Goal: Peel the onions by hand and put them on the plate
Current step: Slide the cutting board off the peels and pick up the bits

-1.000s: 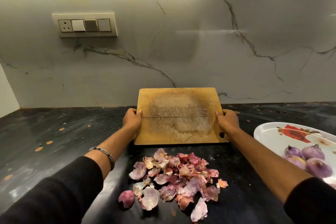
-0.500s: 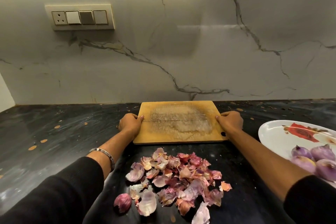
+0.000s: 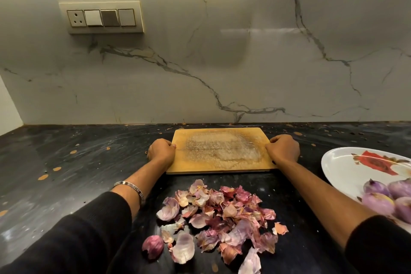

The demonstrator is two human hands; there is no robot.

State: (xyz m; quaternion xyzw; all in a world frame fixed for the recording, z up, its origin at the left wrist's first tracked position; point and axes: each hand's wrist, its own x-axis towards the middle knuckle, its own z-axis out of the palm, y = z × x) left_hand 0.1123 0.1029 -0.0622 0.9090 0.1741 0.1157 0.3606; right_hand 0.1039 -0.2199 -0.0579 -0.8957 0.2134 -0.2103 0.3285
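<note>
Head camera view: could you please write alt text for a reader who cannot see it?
Two hands, left hand and right hand, grip the side edges of a wooden cutting board lying flat on a dark counter. Onion skins lie nearer; peeled onions sit on a floral plate at right.

Head-worn view, facing forward and down, close over counter (image 3: pixel 66 162)

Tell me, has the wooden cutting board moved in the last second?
Yes. The cutting board was tilted up against the marble wall; both hands have lowered it, and it now lies flat on the dark counter.
</note>
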